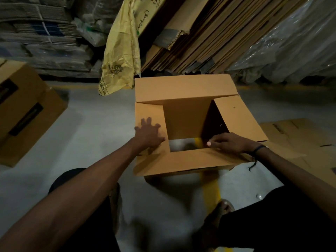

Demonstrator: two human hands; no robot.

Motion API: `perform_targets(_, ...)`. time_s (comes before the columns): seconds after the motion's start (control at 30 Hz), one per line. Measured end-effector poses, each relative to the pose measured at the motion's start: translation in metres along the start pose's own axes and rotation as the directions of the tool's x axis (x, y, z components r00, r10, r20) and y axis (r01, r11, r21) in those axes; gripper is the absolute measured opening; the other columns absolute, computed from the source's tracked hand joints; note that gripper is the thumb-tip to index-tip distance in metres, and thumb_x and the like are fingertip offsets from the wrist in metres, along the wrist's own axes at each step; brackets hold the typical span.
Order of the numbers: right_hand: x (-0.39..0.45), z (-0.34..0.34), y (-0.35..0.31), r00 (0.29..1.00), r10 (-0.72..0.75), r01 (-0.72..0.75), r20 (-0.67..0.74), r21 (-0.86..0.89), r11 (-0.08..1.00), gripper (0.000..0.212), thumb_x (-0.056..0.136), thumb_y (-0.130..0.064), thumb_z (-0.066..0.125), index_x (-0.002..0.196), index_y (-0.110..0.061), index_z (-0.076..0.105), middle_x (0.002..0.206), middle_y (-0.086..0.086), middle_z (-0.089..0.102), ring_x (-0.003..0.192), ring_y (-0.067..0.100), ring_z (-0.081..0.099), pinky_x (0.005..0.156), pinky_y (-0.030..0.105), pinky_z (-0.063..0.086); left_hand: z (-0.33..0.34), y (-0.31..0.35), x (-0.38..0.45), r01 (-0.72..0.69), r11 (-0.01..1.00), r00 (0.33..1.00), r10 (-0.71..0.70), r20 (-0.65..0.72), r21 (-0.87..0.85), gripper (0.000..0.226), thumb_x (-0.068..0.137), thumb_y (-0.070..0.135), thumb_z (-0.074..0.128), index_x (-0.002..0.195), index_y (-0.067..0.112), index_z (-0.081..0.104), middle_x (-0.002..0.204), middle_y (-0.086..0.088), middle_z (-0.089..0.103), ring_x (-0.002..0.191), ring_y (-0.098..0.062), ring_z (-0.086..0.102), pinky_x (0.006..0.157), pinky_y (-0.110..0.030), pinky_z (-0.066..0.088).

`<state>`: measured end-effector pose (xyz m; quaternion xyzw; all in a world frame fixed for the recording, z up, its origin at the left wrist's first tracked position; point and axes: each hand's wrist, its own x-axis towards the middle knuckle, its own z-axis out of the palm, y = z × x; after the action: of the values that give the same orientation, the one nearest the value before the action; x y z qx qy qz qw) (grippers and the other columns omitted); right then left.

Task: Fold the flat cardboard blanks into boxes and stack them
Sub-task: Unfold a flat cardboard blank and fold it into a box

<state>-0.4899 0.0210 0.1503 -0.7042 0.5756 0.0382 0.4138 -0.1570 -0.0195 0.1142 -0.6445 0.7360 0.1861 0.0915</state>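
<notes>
Looking left to right, I see a folded box (pixel 27 113) lying tilted on the grey floor (pixel 94 128). My left hand (pixel 148 133) presses flat, fingers spread, on the left flap of the open-ended box (pixel 187 122) standing at centre. My right hand (pixel 229 142) pinches the near flap's edge. Flat blanks (pixel 298 137) lie on the right.

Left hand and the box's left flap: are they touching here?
Touching. The head view shows the left hand lying on the left flap of the box with fingers spread, no gap visible, though motion blur softens the fingertips.
</notes>
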Motion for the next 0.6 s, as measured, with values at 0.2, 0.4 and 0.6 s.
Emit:
perform_targets(0.2,0.044,-0.02,0.028,0.98,0.182,-0.198,-0.086,-0.242,0.95,0.046,0.099,-0.056,0.051,0.137,-0.03,0.047,0.114,0.005,0.063,0.097,0.02,0.059,0.083,0.035,0.044,0.022,0.024,0.02,-0.266,0.928,0.956,0.219,0.198,0.259,0.054,0.101,0.061,0.036,0.146,0.034,0.051,0.169,-0.011,-0.011,0.153,-0.039,-0.014,0.117,-0.07,0.002)
perform_targets(0.4,0.053,-0.033,0.069,0.917,0.094,-0.316,-0.387,-0.565,0.762,0.053,0.092,-0.063,0.055,0.139,-0.04,0.05,0.097,-0.002,0.064,0.082,0.018,0.06,0.066,0.033,0.053,0.022,0.042,0.033,-0.179,0.967,0.981,0.16,0.113,0.183,0.049,0.1,0.055,0.044,0.128,0.021,0.065,0.166,-0.013,0.005,0.153,-0.04,-0.004,0.113,-0.073,0.016)
perform_targets(0.6,0.035,-0.034,0.076,0.838,-0.108,-0.274,-0.536,-0.582,0.765,0.044,0.094,-0.036,0.057,0.137,-0.033,0.051,0.101,0.003,0.061,0.078,0.024,0.059,0.062,0.037,0.052,-0.002,0.052,0.022,-0.183,0.983,0.966,0.18,-0.183,0.0,0.015,0.081,0.023,0.067,0.088,0.018,0.055,0.141,-0.009,0.03,0.133,-0.034,0.025,0.098,-0.069,0.038)
